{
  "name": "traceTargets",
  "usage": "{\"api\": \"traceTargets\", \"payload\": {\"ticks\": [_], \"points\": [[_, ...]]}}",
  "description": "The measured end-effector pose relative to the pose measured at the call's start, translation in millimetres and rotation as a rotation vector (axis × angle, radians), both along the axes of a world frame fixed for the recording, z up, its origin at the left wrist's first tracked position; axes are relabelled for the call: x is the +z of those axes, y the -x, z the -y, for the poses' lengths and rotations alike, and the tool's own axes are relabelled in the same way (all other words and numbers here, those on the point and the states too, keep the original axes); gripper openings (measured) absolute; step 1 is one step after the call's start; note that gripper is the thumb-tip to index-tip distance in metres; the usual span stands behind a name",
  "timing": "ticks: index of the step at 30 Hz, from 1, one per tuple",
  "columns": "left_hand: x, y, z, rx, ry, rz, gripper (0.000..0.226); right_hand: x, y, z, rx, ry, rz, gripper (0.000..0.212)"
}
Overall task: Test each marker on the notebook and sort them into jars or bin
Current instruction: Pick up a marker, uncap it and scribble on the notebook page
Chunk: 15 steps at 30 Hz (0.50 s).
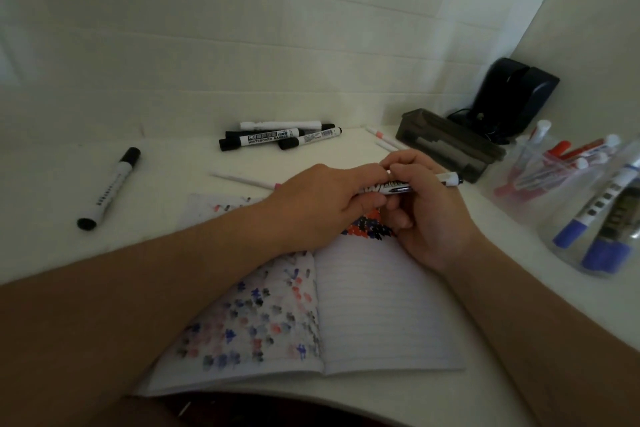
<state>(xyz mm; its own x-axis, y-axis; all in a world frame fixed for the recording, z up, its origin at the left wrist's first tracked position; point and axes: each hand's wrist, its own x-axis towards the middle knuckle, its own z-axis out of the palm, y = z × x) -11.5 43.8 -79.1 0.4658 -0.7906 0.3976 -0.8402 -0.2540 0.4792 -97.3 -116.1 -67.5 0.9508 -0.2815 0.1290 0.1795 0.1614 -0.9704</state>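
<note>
A white table (52, 184) fills the view, and an open notebook (381, 305) lies on it beneath both hands, its left page covered in blue, red and black test marks, with more marks just under the fingers. The left hand (322, 201) and the right hand (426, 215) meet above the notebook's top edge, both wrapped around one marker (415, 185) held level. The right fingers (405, 170) curl over its barrel; the left fingers pinch the end hidden inside the grip. The marker's far end pokes out to the right of the right fingers. Beyond that end sits a dark tray (450, 146), and further right two clear jars, one (540, 177) with red markers and one (602, 229) with blue. Past the fingertips lies a pile of black markers (277, 137); far left of the left hand, a single black marker (110, 189).
</note>
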Motion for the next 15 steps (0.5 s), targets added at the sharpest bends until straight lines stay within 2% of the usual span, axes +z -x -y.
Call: {"api": "traceTargets", "payload": {"ticks": [5,10,13,15], "points": [[3.5,1.2,-0.9,0.014,0.036,-0.041,0.04,3.4,1.5,-1.3,-0.01,-0.029,-0.029,0.031],[8.6,4.7,-2.7,-0.008,0.055,-0.108,0.037,12.3,4.3,-2.8,-0.003,0.047,-0.041,0.036],[11.3,8.8,-1.6,0.034,-0.014,-0.149,0.059,20.5,2.1,1.9,0.037,0.136,-0.072,0.028],[12.7,11.7,-0.9,0.096,-0.111,-0.151,0.077,34.2,2.4,10.8,0.113,0.18,-0.17,0.022]]}}
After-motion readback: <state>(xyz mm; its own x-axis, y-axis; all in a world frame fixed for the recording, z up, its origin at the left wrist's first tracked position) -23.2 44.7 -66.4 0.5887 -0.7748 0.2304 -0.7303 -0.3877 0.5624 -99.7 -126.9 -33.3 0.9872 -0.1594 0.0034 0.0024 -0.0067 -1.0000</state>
